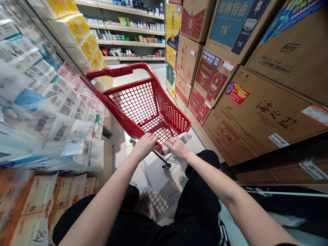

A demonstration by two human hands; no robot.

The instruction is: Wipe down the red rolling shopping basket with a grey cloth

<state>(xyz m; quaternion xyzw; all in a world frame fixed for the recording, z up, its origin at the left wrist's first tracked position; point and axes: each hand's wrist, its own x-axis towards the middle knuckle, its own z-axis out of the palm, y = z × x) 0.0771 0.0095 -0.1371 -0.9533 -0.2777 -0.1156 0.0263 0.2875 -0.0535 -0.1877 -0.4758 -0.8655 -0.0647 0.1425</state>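
Note:
A red plastic shopping cart (160, 92) with a grid basket stands in front of my knees, its basket holding nothing that I can see. My left hand (145, 146) grips the near rim of the basket, with its fingertips bent over the edge. Just to the right, my right hand (177, 147) presses a whitish cloth (185, 137) against the near right corner of the same rim. Part of the cloth is hidden under that hand. A ring shows on one right finger. The cart's handle (115, 71) is at the far end.
Stacked cardboard cartons (276, 116) line the right side closely. Plastic-wrapped paper packs (64, 102) and yellow packs (88, 41) are piled on the left. Shelves (133, 36) with bottles and tubes stand at the back. Tiled floor (153, 68) runs between them.

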